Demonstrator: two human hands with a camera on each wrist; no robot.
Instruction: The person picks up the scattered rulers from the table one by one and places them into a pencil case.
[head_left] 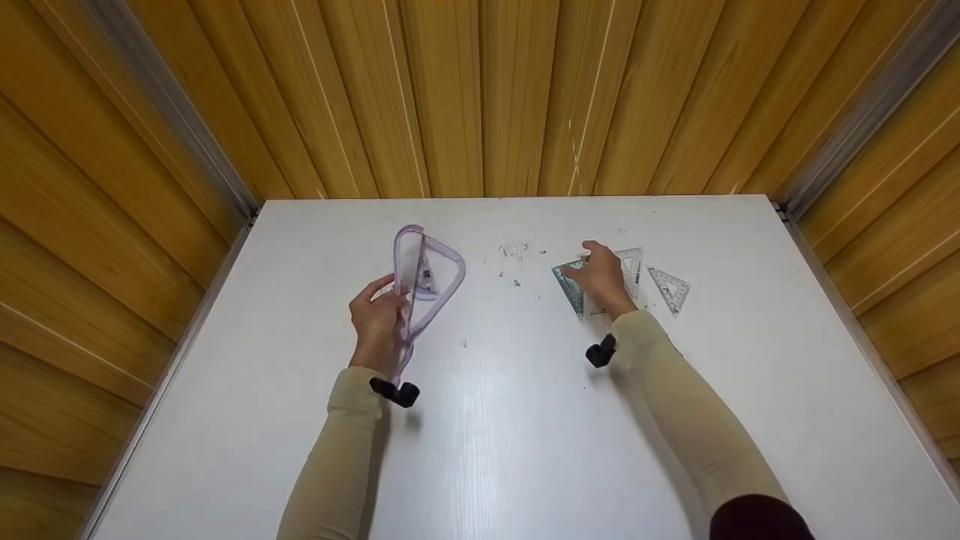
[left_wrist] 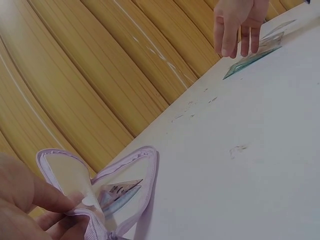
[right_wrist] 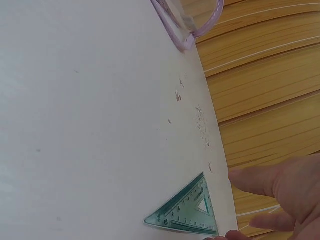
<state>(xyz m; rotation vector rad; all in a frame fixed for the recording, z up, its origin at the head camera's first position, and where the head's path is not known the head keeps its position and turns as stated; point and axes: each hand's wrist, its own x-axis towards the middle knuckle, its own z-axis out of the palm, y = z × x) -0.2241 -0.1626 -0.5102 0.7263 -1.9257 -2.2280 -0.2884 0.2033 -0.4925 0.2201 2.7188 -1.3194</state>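
My left hand [head_left: 377, 322] grips one edge of a clear pouch with lilac trim [head_left: 455, 262], and its mouth gapes in the left wrist view. Inside the pouch, clear drafting pieces [left_wrist: 120, 192] show, one pinkish and one bluish. Over on the right, my right hand [head_left: 602, 277] hovers above a green triangular set square [right_wrist: 187, 215], thumb and fingers apart and nothing held. A clear ruler-like piece [head_left: 634, 264] lies partly hidden beneath that hand. Just right of it lies a small clear set square [head_left: 673, 289].
Everything lies on a white table [head_left: 480, 420] whose back edge meets a wood-patterned wall [head_left: 517, 97]. Dark scuffs [head_left: 515, 251] mark the tabletop between the hands. A black wrist camera [head_left: 600, 351] sits by the right cuff.
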